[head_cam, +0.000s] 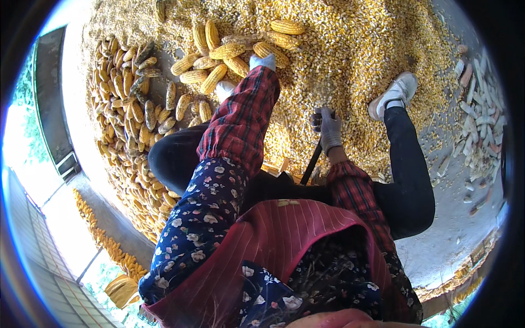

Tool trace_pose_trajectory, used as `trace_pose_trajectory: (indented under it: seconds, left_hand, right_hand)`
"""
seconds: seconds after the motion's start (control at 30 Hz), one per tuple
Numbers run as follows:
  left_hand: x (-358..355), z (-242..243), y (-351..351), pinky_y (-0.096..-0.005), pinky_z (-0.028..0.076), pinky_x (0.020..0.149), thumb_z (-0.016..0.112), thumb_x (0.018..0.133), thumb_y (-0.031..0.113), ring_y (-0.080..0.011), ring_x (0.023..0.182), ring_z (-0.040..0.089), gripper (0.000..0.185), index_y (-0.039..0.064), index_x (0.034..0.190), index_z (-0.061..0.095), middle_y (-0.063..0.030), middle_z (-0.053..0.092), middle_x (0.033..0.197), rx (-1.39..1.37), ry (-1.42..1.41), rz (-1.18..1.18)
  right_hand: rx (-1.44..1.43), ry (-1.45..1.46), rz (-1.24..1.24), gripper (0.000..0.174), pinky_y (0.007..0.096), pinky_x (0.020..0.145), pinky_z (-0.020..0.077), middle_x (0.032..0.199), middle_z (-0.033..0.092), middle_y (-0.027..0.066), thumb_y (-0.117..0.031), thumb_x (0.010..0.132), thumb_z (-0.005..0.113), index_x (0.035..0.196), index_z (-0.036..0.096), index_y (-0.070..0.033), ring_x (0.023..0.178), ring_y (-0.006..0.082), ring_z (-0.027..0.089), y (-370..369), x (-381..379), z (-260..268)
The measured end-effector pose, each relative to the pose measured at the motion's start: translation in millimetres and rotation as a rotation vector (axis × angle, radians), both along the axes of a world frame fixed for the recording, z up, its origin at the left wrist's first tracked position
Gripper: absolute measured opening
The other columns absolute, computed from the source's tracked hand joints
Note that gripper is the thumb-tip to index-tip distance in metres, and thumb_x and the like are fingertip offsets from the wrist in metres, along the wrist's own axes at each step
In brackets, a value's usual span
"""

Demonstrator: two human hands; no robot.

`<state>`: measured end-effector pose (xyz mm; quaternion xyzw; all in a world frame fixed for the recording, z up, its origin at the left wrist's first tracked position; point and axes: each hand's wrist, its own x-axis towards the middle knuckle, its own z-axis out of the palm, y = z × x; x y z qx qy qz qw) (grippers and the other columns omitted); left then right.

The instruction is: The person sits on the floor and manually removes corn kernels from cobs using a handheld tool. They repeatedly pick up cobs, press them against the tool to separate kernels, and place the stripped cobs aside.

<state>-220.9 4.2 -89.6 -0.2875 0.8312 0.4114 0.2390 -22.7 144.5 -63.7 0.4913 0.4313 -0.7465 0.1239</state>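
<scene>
My left hand, in a pale glove, is at the near end of a yellow corn cob; its fingers are hidden, so whether it grips the cob cannot be told. Around it lie several loose cobs, among them one cob just to the left. My right hand, in a grey glove with dark finger fronts, is closed around the upper end of a black bar. The bar slants down between my legs toward a partly hidden wooden piece.
Loose corn kernels cover the floor ahead, under my white shoe. To the left is a large heap of whole cobs, some darkened. Stripped cobs are piled at the right on the concrete floor.
</scene>
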Motion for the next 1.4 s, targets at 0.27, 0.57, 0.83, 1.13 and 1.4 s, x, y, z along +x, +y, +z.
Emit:
trace_pose_trajectory:
  seconds: [0.27,0.57,0.83,1.13,1.4]
  left_hand:
    - [-36.4,0.9,37.2,-0.0389,0.037,0.088,0.063,0.06,0.019,-0.0291,0.108,0.043,0.044,0.022,0.103,0.053,-0.0098,0.047,0.114,-0.612,0.195,-0.919]
    - [-55.0,-8.6,29.9,-0.0338,0.044,0.079,0.07,0.057,0.039,-0.0286,0.088,0.056,0.057,0.009,0.101,0.049,-0.0127,0.057,0.096,-0.416,0.328,-0.864]
    - [18.7,-19.6,25.3,-0.0312,0.047,0.053,0.06,0.071,0.038,-0.0188,0.059,0.055,0.039,0.002,0.084,0.056,-0.0075,0.056,0.069,0.394,-0.091,-0.337]
    - [145.0,86.9,48.7,-0.0297,0.038,0.04,0.059,0.072,0.027,-0.0182,0.052,0.05,0.031,0.001,0.085,0.051,-0.0079,0.052,0.065,0.248,-0.32,-0.284]
    - [183.3,135.4,64.3,-0.0304,0.043,0.078,0.069,0.06,0.025,-0.0244,0.093,0.054,0.057,-0.002,0.103,0.042,-0.0155,0.054,0.102,-0.275,-0.058,-1.014]
  right_hand:
    - [-0.011,-0.037,0.018,0.027,0.0207,0.034,0.0323,0.057,0.051,0.0034,-0.026,0.085,0.045,0.072,0.053,-0.004,0.04,0.0098,0.045,-6.3,-2.8,1.1]
    - [-0.004,0.014,0.012,0.025,0.0202,0.035,0.0321,0.054,0.05,0.0018,-0.023,0.084,0.043,0.069,0.052,-0.005,0.042,0.0083,0.045,-6.9,1.1,-1.8]
    - [-0.058,0.061,0.054,0.02,0.02,0.037,0.0325,0.058,0.051,0.0015,-0.025,0.079,0.048,0.072,0.052,-0.007,0.045,0.0071,0.043,-5.5,1.5,3.2]
    - [-0.047,0.216,-0.019,0.031,0.0223,0.051,0.0416,0.073,0.056,0.0011,-0.035,0.077,0.056,0.086,0.056,-0.006,0.06,0.0096,0.052,0.6,13.8,11.1]
    - [-0.112,0.226,0.057,0.031,0.026,0.057,0.0451,0.08,0.055,0.002,-0.035,0.077,0.055,0.094,0.056,-0.009,0.067,0.0125,0.053,11.8,17.7,1.8]
